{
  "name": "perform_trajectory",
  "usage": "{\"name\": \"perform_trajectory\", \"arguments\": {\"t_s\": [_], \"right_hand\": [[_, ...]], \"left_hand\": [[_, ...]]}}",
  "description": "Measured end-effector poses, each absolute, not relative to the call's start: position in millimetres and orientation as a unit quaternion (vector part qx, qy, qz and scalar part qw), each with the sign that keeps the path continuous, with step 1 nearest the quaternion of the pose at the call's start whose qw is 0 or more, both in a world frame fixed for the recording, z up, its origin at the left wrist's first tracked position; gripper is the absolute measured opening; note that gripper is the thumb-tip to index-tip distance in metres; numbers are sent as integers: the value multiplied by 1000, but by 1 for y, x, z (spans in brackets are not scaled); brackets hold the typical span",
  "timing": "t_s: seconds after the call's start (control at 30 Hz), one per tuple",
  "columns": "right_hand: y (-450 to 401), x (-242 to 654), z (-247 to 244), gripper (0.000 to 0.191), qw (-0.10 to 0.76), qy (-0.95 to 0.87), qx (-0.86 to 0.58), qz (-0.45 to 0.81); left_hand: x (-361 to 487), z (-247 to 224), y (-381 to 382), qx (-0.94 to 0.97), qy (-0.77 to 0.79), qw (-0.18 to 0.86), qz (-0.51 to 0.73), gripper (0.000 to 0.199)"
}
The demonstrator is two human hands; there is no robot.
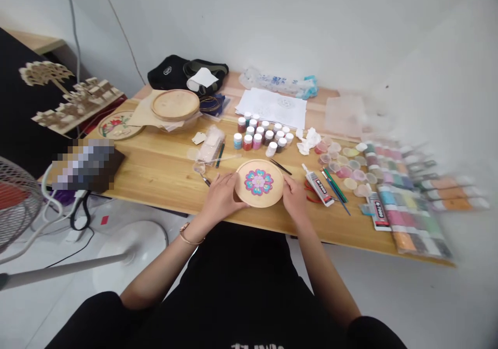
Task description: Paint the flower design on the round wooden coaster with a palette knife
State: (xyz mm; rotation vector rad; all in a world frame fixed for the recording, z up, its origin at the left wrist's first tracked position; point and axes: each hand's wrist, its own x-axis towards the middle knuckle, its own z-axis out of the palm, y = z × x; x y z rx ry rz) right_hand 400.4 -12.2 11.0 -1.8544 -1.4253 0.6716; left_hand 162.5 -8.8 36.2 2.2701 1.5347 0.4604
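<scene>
A round wooden plate with a pink, blue and purple flower painted at its centre is held at the table's front edge. My left hand grips its left rim, thumb along the lower edge. On the right rim, my right hand has its fingers closed around the edge. Just behind the plate lies a dark thin tool. A pen-like tool rests beside my left hand. Small paint jars with white lids stand in rows beyond the plate.
On the right of the wooden table are glue tubes, brushes, small cups and packs of paint pots. Paper sheets, a blank round plate and a black bag lie at the back. A fan stands left.
</scene>
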Motion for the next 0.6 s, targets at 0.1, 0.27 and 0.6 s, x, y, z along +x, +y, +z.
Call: {"name": "perform_trajectory", "arguments": {"t_s": [0.1,0.27,0.6], "right_hand": [[-18,399,11,50,379,-531,-702,285],[-26,396,12,50,412,-515,-679,322],[-43,408,16,61,405,-464,-669,415]], "left_hand": [[160,40,-16,799,546,188,169,79],[156,45,-26,797,547,180,183,68],[143,44,-19,811,526,205,153,81]]}}
